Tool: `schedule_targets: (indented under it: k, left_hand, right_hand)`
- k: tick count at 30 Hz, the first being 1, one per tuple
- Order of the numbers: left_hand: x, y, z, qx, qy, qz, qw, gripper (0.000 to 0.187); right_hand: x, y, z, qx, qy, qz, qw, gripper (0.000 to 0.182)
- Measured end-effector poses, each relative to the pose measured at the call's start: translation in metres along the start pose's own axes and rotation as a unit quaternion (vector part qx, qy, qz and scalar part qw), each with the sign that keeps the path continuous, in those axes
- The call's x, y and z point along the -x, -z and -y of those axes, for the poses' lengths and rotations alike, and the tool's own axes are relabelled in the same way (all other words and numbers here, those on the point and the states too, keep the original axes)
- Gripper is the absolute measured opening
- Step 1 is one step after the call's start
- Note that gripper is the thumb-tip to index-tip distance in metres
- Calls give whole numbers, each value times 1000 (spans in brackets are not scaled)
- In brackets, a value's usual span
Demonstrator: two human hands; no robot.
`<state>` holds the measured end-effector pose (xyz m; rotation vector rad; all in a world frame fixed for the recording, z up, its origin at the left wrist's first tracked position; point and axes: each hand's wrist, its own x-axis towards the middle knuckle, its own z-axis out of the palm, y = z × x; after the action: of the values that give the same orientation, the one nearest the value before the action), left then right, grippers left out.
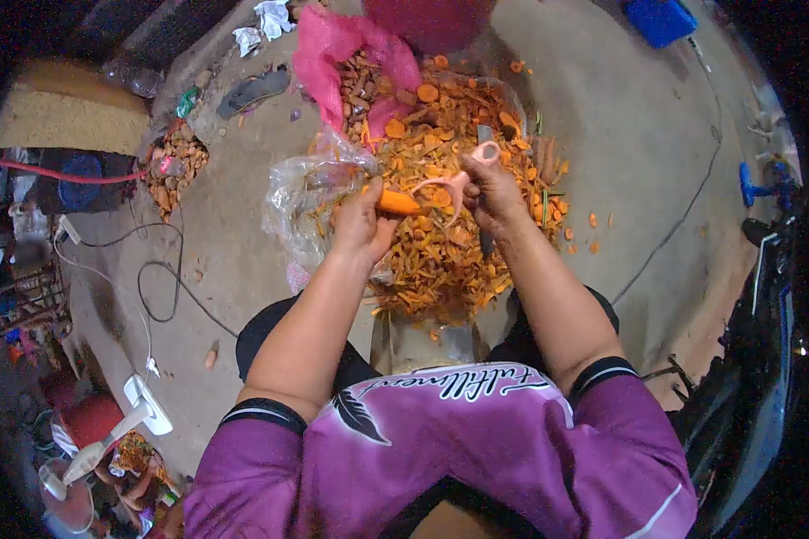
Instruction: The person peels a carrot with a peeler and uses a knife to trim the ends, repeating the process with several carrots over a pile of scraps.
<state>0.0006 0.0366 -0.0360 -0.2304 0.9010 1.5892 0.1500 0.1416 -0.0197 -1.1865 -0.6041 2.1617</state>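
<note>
Closed around a partly peeled orange carrot [399, 202], my left hand [360, 226] holds it out over the heap of peelings [440, 265]. My right hand [498, 199] grips a pink Y-shaped peeler [456, 186], whose head is right at the free end of the carrot. Peelings and cut orange slices [429, 92] lie beneath both hands. A flat grey blade-like piece [485, 241] shows partly below my right hand, the rest of it hidden.
Behind the heap lie a pink mesh sack [319, 45] and a red tub [431, 20]. Clear plastic sheeting [301, 193] spreads at the left. A cable [182, 260], a sandal [253, 92] and a white fan [108, 445] are farther left. A blue container [660, 22] stands at upper right.
</note>
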Motion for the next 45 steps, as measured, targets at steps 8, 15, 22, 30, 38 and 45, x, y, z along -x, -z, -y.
schedule_targets:
  k: [8, 15, 22, 30, 38, 45]
  left_hand:
    - [8, -10, -6, -1, -48, -62, 997, 32]
    - [27, -20, -3, -209, 124, 73, 967, 27]
    - [22, -9, -6, -423, 81, 145, 891, 32]
    - [14, 10, -5, -592, -61, 139, 791, 34]
    - [35, -2, -11, -745, -157, 44, 647, 32]
    - [22, 29, -23, -663, -158, 53, 730, 33]
  right_hand:
    - [-1, 4, 2, 1, -5, 80, 997, 18]
    - [7, -1, 18, -7, 31, 11, 999, 16]
    - [-15, 14, 16, 27, 62, -3, 998, 13]
    - [-25, 6, 2, 53, 59, 0, 997, 13]
    - [-31, 4, -18, 36, 26, -22, 999, 15]
    - [-68, 54, -45, 181, -95, -64, 977, 33]
